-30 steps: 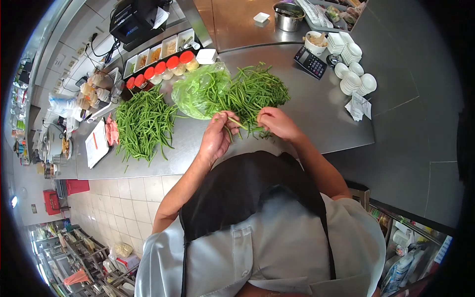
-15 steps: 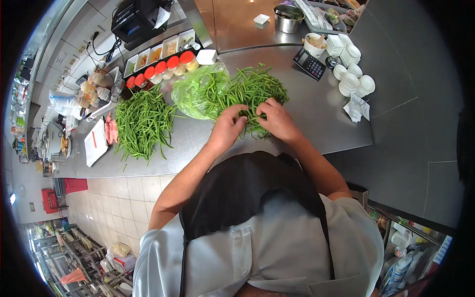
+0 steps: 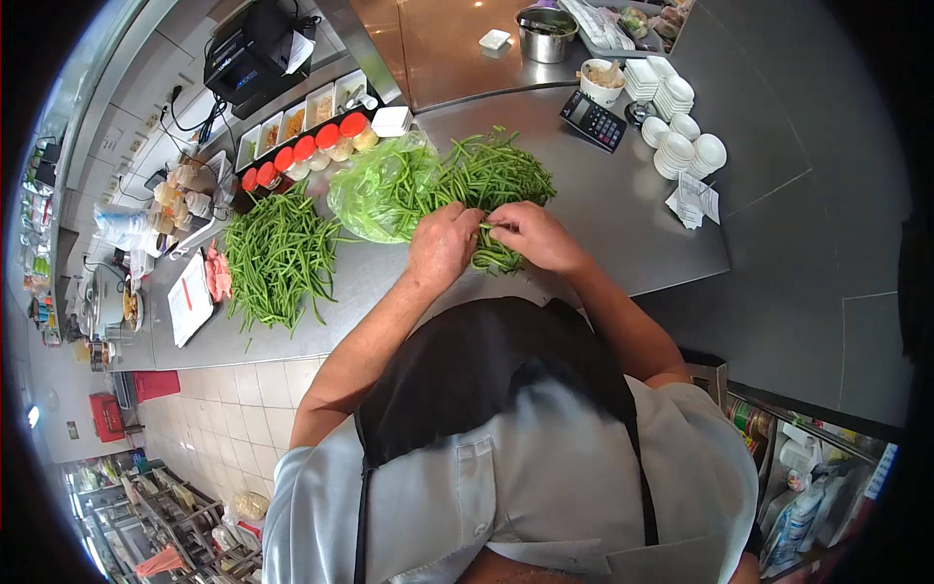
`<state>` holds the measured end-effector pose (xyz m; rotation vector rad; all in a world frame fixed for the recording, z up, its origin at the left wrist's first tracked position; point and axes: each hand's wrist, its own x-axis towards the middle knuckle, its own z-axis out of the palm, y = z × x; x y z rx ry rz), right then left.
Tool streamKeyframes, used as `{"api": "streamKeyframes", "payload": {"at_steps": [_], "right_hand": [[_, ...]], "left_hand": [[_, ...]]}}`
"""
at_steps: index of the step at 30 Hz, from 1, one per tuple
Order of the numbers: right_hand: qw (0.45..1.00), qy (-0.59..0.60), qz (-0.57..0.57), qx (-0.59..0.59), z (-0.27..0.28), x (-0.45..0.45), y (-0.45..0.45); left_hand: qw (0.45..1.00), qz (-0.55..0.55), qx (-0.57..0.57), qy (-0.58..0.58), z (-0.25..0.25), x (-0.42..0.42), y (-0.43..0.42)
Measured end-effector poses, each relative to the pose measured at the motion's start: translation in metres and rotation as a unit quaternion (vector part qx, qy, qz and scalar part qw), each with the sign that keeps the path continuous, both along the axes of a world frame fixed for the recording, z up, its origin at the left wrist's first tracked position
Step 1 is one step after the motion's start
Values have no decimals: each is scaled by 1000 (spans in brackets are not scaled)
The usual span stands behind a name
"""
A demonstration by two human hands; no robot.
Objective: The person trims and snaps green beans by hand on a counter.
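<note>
Long green beans lie in two heaps on the steel counter (image 3: 379, 282). The right heap (image 3: 501, 175) spills from a light green plastic bag (image 3: 375, 200); the left heap (image 3: 277, 258) lies by itself. At the near edge of the right heap, my left hand (image 3: 446, 241) is closed, its fingertips pinching a green bean. Just beside it, my right hand (image 3: 533, 234) pinches the same spot, thumb and forefinger together on a bean. The fingertips of both hands nearly touch.
Red-lidded jars (image 3: 316, 151) and a tray of toppings (image 3: 302, 115) stand behind the bag. A calculator (image 3: 593, 121), a white tub (image 3: 602, 83), stacked white dishes (image 3: 673, 154) and crumpled paper (image 3: 694, 201) are at the right. A clipboard (image 3: 191, 297) lies at the left.
My hands have come together over the right heap, and both now pinch a bean. The view has shifted slightly.
</note>
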<state>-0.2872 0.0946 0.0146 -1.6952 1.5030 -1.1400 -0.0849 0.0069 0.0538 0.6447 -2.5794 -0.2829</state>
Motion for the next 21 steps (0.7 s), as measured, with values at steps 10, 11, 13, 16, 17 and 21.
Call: {"api": "streamKeyframes", "payload": {"at_steps": [10,11,13,16,17,21], "right_hand": [[978,-182,-5,102,6,-11,-2],[979,-175,-18,101,4,-16,-2],[982,-161,-37,92,4,-16,-1],[986,-143,-48,75,3,-13,-1],[986,-139,-48,75,3,-11,-2],[993,-91,-44,65,2,-3,-3]], "left_hand": [[992,79,103,8,-9,-1,-1],[990,83,109,10,-9,1,-4],[988,92,123,9,-6,4,-5],[985,100,137,28,-7,4,-4],[984,101,146,23,-6,4,-3],[982,105,155,28,-8,10,-1]]}}
